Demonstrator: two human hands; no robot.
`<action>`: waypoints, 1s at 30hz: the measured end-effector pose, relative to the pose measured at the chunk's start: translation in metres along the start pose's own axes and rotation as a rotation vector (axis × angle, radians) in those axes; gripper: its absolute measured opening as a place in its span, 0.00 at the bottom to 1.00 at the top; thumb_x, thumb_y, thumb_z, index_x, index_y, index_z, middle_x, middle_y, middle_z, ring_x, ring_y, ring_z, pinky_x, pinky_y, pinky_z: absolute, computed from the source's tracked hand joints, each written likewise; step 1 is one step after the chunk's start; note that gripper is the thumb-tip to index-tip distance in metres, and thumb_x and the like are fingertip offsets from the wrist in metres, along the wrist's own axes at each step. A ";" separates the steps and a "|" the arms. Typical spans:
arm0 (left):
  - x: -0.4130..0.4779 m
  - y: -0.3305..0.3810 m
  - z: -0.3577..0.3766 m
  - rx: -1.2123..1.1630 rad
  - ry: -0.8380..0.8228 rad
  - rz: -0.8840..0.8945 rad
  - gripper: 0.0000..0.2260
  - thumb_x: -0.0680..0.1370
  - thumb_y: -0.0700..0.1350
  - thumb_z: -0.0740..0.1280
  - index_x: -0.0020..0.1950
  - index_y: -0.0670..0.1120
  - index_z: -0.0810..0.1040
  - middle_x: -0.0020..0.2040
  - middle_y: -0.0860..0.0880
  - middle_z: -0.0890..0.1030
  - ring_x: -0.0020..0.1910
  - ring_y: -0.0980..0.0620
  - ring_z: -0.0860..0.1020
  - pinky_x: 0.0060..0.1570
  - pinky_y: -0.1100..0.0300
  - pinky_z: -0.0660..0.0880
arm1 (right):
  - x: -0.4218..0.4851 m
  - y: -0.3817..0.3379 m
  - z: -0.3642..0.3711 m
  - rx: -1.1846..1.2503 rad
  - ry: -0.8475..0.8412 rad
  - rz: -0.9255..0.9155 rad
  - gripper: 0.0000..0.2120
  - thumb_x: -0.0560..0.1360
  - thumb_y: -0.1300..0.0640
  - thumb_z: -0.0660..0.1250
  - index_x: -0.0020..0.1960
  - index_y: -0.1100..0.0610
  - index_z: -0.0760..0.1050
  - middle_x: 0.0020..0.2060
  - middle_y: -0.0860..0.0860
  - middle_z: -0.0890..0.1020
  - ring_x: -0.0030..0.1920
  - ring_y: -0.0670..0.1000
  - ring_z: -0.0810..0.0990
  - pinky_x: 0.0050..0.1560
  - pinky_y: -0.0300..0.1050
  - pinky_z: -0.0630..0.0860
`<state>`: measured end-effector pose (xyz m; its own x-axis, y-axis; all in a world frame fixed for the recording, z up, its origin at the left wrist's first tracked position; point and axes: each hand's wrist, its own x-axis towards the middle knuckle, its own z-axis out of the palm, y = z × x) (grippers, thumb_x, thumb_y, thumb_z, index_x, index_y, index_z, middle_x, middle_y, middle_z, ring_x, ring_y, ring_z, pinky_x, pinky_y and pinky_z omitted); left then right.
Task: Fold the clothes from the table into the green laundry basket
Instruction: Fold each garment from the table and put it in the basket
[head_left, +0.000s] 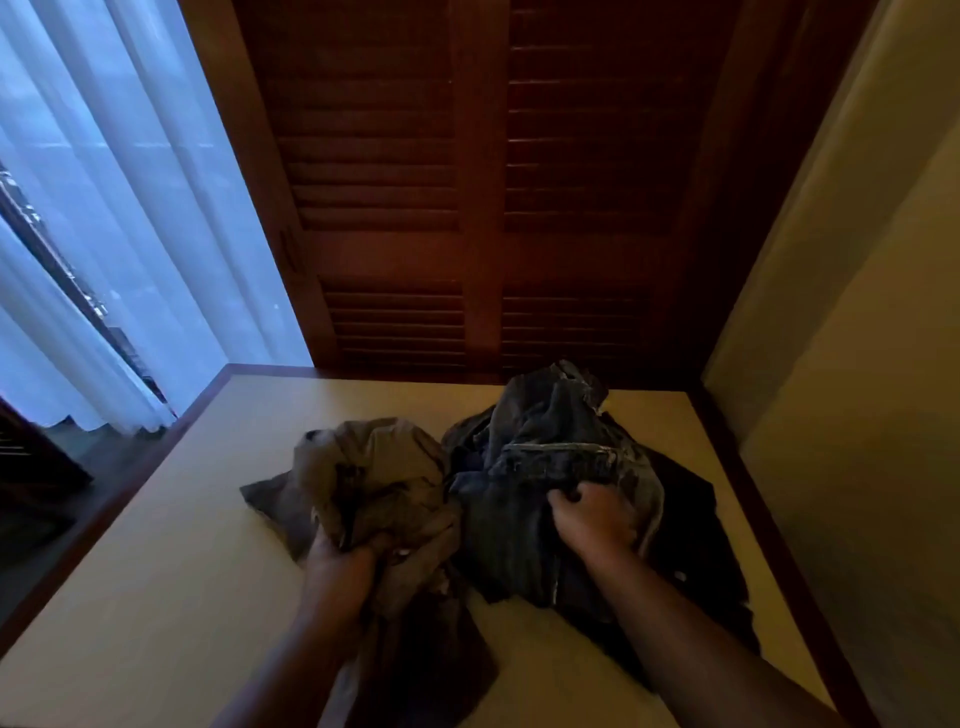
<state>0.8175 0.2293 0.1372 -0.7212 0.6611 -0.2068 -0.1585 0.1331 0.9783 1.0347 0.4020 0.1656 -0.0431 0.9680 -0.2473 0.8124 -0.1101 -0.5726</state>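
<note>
Two crumpled garments lie side by side on a pale table. The left one is a grey-brown cloth; my left hand grips a bunch of it at its near edge. The right one is a dark blue-grey denim garment with a lighter seam band, heaped up toward the back. My right hand grips a fold of it near its middle. More dark cloth spreads flat under and to the right of the denim. No green basket is in view.
Dark louvred wooden doors stand right behind the table. A white curtain hangs over a window at the left. A beige wall runs close along the table's right edge. A dark wooden rim borders the tabletop.
</note>
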 end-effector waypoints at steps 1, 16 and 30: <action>0.000 -0.004 -0.002 -0.003 0.017 -0.010 0.19 0.75 0.36 0.74 0.65 0.49 0.80 0.56 0.44 0.87 0.55 0.39 0.85 0.55 0.36 0.82 | 0.000 -0.007 -0.004 0.084 0.018 -0.072 0.16 0.78 0.44 0.66 0.50 0.57 0.81 0.58 0.53 0.79 0.59 0.59 0.78 0.59 0.48 0.73; -0.006 -0.025 0.001 0.065 0.101 -0.168 0.10 0.80 0.31 0.67 0.50 0.45 0.82 0.46 0.40 0.87 0.41 0.43 0.84 0.42 0.51 0.83 | -0.025 -0.011 -0.012 0.199 0.014 -0.685 0.14 0.74 0.37 0.70 0.53 0.43 0.73 0.40 0.45 0.78 0.41 0.48 0.80 0.38 0.52 0.79; -0.036 -0.049 -0.039 0.456 0.129 -0.077 0.15 0.71 0.50 0.69 0.49 0.38 0.79 0.40 0.41 0.84 0.40 0.37 0.82 0.38 0.45 0.78 | -0.021 -0.044 -0.015 -0.143 -0.804 -0.826 0.09 0.67 0.54 0.77 0.40 0.47 0.77 0.39 0.49 0.82 0.43 0.51 0.82 0.51 0.57 0.79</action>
<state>0.8245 0.1702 0.0960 -0.8014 0.5432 -0.2504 0.0759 0.5076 0.8582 1.0087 0.3903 0.2081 -0.9056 0.3055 -0.2941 0.4209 0.5639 -0.7105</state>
